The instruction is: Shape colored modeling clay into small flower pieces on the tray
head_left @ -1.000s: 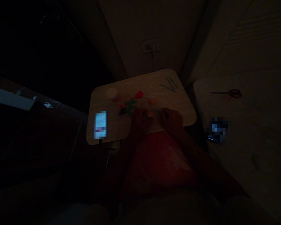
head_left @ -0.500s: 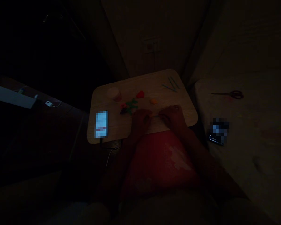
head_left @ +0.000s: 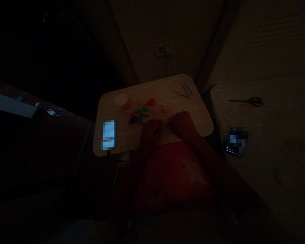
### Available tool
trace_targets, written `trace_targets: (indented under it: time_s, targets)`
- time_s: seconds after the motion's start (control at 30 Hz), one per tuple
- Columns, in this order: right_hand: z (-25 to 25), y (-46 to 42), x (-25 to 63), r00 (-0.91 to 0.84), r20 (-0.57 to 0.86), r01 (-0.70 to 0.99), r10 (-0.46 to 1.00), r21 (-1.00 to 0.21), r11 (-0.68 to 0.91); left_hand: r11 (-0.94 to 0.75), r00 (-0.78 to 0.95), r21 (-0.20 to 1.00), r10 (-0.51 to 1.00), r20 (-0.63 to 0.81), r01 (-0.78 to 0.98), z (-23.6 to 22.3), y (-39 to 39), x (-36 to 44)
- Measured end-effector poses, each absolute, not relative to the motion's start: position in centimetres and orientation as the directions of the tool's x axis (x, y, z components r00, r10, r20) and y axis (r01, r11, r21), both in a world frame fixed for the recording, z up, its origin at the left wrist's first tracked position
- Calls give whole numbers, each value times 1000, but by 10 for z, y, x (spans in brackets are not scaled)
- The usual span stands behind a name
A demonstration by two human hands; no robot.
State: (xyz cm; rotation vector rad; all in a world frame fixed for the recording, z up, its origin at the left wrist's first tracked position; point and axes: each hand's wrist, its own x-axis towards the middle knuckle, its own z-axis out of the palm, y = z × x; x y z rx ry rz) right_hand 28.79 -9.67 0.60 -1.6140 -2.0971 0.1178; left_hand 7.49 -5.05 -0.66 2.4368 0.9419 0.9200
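Low over the near edge of a small wooden table, my left hand and my right hand are close together, fingers closed and fingertips nearly meeting. A thin blue-green stick showed between them a moment ago; now the fingers and the dark hide most of it. Just beyond the hands lies an orange lump, perhaps modelling clay. A red lump sits farther back. Left of these are green shaped pieces, a small pink flower-like piece and a dark purple piece.
Several thin blue-green sticks lie at the table's far right. A pale tub stands at the back left, with a lit phone nearer. Scissors and a dark device rest on the surface at right. The room is very dark.
My hands have drawn closer together, and the stick that spanned the gap between them is now mostly hidden. The pieces on the table have not moved.
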Motion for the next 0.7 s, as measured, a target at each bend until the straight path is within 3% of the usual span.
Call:
trace_targets:
  time_s: [0.23,0.6,0.7]
  targets:
    - [8,-99,282,-137,311,896,941,-365,251,-759,629,465,644,435,456,-6,-50,69]
    - [6,-96,280,-93,287,870,953,-442,218,-751,644,496,645,412,435,-8,-47,70]
    - [3,-92,285,-151,289,823,945,-494,282,-746,636,507,650,417,431,-6,-48,72]
